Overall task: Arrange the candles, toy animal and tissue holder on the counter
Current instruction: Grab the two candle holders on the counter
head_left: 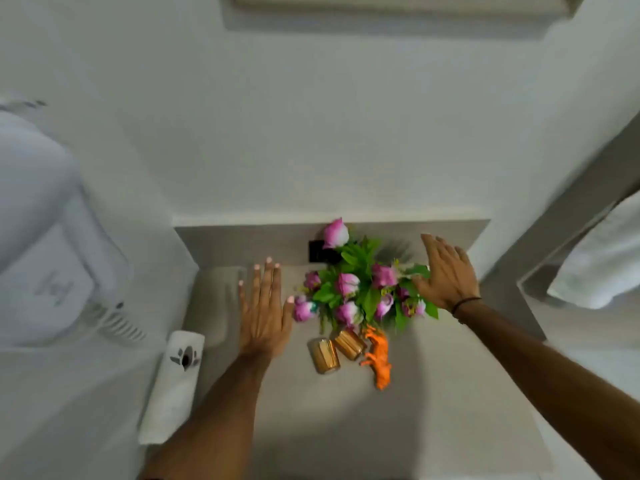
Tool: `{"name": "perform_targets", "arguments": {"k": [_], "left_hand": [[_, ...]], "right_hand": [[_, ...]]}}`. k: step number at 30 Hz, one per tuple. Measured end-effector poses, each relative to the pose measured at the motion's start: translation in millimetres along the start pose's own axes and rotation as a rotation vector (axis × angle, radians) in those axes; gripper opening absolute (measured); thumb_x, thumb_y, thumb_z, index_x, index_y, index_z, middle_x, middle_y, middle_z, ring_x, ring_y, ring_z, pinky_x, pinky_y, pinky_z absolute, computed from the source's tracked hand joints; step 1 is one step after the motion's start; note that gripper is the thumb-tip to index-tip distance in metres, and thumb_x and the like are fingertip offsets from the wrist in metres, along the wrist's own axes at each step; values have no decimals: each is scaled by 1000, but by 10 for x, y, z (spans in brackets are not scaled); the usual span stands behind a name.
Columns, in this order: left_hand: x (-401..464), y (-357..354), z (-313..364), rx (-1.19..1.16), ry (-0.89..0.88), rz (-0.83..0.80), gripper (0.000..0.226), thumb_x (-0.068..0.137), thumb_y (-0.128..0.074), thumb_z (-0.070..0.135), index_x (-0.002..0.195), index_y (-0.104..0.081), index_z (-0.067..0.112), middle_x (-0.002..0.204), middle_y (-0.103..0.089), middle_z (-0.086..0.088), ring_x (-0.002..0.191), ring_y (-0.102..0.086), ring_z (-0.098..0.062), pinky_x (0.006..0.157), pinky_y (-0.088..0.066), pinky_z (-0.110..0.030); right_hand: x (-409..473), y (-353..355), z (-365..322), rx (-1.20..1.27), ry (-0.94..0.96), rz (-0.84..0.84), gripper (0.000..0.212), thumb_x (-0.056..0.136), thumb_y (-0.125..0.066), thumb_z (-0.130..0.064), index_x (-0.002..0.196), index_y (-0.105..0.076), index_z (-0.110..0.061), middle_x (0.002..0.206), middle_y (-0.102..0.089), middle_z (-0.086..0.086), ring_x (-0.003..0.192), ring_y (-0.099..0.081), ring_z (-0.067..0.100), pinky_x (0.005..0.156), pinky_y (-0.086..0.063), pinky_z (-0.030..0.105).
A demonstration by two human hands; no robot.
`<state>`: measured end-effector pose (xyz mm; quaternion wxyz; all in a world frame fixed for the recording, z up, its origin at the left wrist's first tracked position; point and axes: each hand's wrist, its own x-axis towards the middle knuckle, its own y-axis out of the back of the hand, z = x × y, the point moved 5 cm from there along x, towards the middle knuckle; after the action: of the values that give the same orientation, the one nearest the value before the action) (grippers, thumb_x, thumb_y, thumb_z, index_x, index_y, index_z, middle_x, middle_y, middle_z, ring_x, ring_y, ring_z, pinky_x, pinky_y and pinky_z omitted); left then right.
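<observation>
Reaching over a narrow grey counter (263,420) set against a white wall, a person holds both bare hands flat and empty above its back half, seen from the head camera. The left hand (265,313) is palm down with fingers straight and close together, the thumb set apart, over a pale folded cloth (216,299) near the counter's left edge. The right hand (446,275) has its fingers loosely spread, its thumb side touching the leaves of a bunch of pink and green artificial flowers (356,289) that stands toward the back edge, between the two hands. A dark cord bracelet (465,303) circles the right wrist.

Two gold candles (337,349) lie tipped on their sides just in front of the flowers, near the counter's middle, close beside each other; whether they touch cannot be told. An orange toy animal (377,358) lies on its side right next to the right-hand candle, its body pointing toward the front edge. A small black object (320,251) sits at the back edge, half hidden by a pink bloom. A rolled white towel (175,382) with a dark leaf mark lies off the counter's left edge on a white surface. The tissue holder cannot be identified with certainty; the frame is soft with blur.
</observation>
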<state>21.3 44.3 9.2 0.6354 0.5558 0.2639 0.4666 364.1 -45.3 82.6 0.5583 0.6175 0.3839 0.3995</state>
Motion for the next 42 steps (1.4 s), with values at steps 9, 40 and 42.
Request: {"name": "perform_targets", "arguments": {"k": [9,40,42], "left_hand": [[-904,-1221,-74,61,256,-344,76,103,-11,47,168,-10,7,179,-8,-15,167,-8,-33,134,-11,-60],[-734,-938,128,-322,464,-50,48,97,-50,28,126,-66,-7,136,-64,-30,133,-56,-50,116,-43,-58],[-690,-891,208,-531,558,-33,29,101,-59,25,107,-68,-3,108,-70,-21,111,-67,-47,102,-55,-54]], "right_hand": [[263,-817,562,-218,15,-314,91,71,-74,-36,151,-31,-21,138,-51,9,122,-52,34,93,-45,47],[-720,-1059,962,734,-876,-239,39,74,-75,-25,110,-70,-8,98,-71,5,111,-65,30,91,-49,31],[-779,-1077,655,794,-822,-189,31,72,-77,-26,100,-74,-14,101,-76,3,108,-68,26,92,-49,27]]}}
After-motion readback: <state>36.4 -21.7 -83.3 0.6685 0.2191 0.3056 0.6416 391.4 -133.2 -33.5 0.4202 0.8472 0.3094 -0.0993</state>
